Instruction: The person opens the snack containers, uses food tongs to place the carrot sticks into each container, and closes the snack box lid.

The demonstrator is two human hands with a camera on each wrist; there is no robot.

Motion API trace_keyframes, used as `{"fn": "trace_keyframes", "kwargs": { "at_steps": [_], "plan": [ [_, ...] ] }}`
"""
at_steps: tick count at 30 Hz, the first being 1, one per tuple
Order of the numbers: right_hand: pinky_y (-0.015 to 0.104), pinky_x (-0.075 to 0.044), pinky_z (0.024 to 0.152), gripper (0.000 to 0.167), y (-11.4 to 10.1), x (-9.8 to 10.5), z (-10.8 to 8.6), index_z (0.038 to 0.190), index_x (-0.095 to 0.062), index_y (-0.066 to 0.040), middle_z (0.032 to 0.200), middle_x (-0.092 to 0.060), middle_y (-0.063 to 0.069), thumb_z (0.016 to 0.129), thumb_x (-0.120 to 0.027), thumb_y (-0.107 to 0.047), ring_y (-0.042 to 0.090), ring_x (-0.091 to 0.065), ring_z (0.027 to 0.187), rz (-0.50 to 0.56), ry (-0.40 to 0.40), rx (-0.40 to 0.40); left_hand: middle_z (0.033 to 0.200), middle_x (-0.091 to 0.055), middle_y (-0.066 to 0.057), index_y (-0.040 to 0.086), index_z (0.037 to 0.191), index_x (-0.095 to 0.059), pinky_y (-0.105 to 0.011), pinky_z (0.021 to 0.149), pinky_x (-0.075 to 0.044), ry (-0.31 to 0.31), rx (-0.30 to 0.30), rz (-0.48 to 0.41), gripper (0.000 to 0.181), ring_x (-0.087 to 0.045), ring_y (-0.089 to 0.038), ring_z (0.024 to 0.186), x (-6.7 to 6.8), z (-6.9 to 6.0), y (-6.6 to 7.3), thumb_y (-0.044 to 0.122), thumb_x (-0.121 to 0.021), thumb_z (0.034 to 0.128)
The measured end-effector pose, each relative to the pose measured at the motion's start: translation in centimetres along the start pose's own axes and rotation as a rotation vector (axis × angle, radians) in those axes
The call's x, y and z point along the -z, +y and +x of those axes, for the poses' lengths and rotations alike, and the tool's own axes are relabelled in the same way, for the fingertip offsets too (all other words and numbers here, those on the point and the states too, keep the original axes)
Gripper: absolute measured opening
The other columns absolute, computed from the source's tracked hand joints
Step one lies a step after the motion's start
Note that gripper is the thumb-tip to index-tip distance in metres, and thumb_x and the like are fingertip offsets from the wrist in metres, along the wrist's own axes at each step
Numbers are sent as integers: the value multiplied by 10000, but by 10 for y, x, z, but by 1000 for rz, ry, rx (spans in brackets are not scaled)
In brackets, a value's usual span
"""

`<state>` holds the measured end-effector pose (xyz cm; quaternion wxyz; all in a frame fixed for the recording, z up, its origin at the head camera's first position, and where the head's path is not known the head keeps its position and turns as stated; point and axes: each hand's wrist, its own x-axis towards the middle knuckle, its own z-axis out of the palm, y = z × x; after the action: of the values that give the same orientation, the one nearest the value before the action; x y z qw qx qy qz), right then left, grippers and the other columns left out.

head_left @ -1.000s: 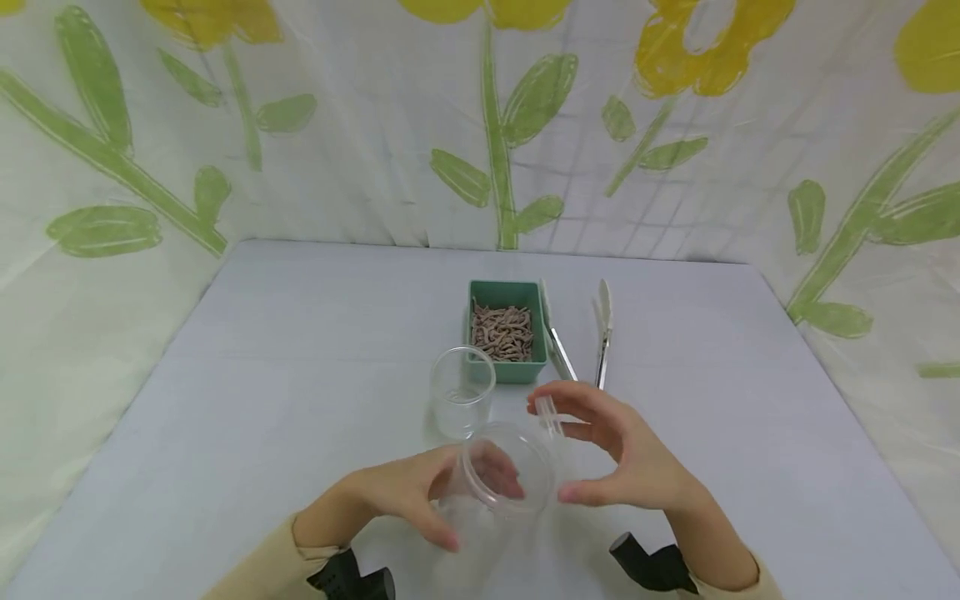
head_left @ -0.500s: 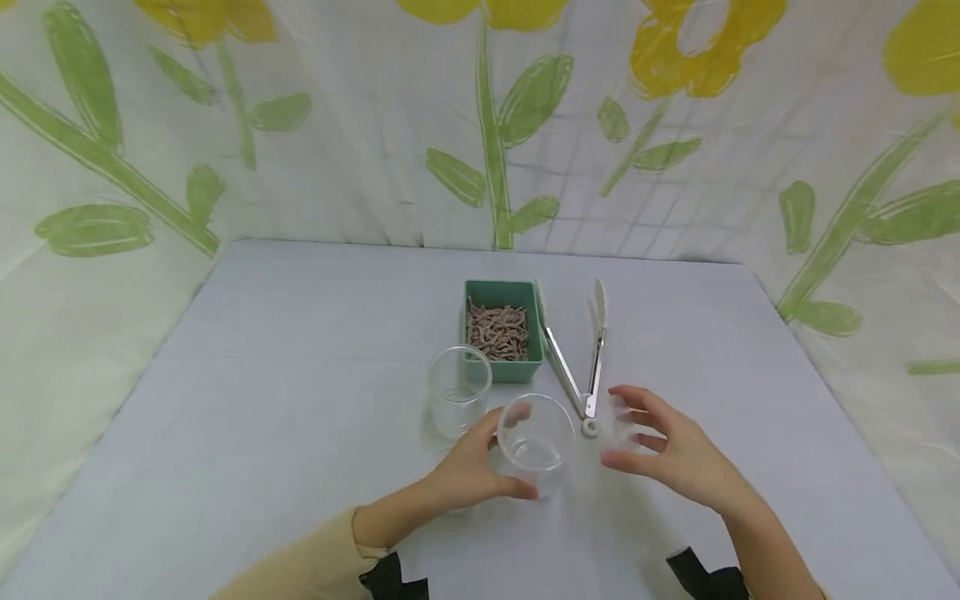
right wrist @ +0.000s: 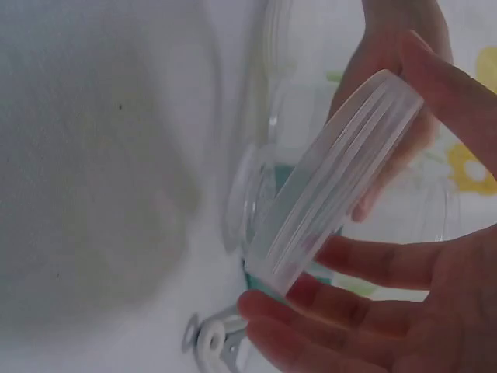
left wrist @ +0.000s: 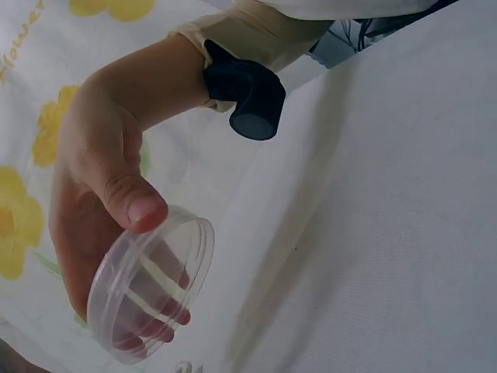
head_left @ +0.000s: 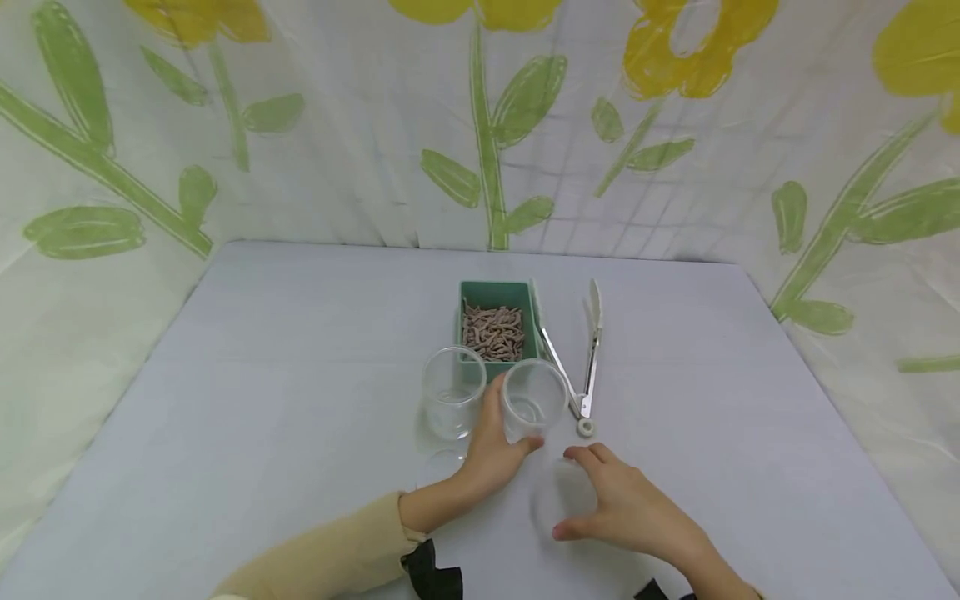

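Observation:
My left hand (head_left: 487,454) has its fingers and thumb curled around a clear plastic cup (head_left: 534,398), beside a second clear cup (head_left: 453,400). In the right wrist view, a clear round lid (right wrist: 334,186) sits tilted between the thumb and fingers of my right hand (right wrist: 419,303). From across, the left wrist view shows that right hand (left wrist: 97,171) gripping the lid (left wrist: 147,287) by its rim. Another clear lid (head_left: 442,465) lies on the table in front of the left cup, partly behind my left hand.
Behind the cups stands a green tub (head_left: 497,293) holding brownish worm-like pieces (head_left: 493,333). Metal tongs (head_left: 590,379) lie spread to its right. A white cloth covers the table (head_left: 300,375), and a flower-painted sheet (head_left: 337,150) hangs at the back.
My left hand has carried the cup forward to beside the other cup. My right hand, with the lid, first moved right, then came back left and nearer the front.

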<state>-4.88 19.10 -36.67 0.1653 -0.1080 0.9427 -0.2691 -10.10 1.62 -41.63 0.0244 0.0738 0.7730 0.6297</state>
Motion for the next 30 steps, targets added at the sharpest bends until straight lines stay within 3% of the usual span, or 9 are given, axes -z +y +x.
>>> {"fn": "trace_keyframes", "kwargs": {
  "at_steps": [4, 9, 13, 20, 25, 30],
  "plan": [
    [488, -513, 817, 885, -11, -13, 7, 1271, -532, 40, 1150, -561, 153, 614, -887, -437, 320, -615, 950, -96, -28, -3, 1432, -386, -245, -17, 1441, -275, -577, 1085, -275, 50, 3, 5, 854, -364, -414, 1325, -5, 4, -3, -40, -761, 739],
    [455, -514, 746, 883, -22, -28, 14, 1193, -525, 103, 965, -538, 145, 585, -896, -420, 286, -586, 811, -238, -7, 110, 1421, -378, -276, -43, 1436, -260, -571, 1086, -275, 97, -9, 9, 856, -366, -432, 1317, -9, 6, -8, 2, -773, 752],
    [440, -507, 720, 873, -26, -36, 21, 1158, -525, 106, 915, -522, 135, 564, -899, -413, 280, -569, 766, -311, 25, 171, 1426, -376, -279, -40, 1443, -254, -572, 1087, -274, 115, -3, 6, 861, -366, -436, 1319, -11, 6, -8, 23, -777, 763],
    [456, -528, 649, 947, -28, -39, 32, 1208, -527, 121, 950, -554, 163, 576, -882, -488, 318, -588, 817, -420, 16, 103, 1493, -239, -343, -98, 1473, -147, -554, 1128, -200, 141, 75, 2, 960, -245, -460, 1385, -13, 2, -6, 20, -766, 750],
    [446, -514, 619, 876, -28, -39, 37, 1138, -561, 82, 882, -526, 115, 574, -876, -510, 301, -570, 809, -447, 17, 58, 1516, -169, -363, -134, 1481, -81, -572, 1130, -166, 60, 173, -62, 1001, -201, -471, 1399, -6, -14, 4, 55, -719, 734],
    [417, -495, 574, 796, -27, -38, 37, 1077, -538, 24, 856, -506, 97, 573, -888, -483, 270, -545, 753, -434, 31, 71, 1519, -147, -364, -129, 1488, -81, -612, 1104, -187, -110, 299, -86, 957, -195, -523, 1377, 10, -35, 14, 94, -694, 788]
  ]
}}
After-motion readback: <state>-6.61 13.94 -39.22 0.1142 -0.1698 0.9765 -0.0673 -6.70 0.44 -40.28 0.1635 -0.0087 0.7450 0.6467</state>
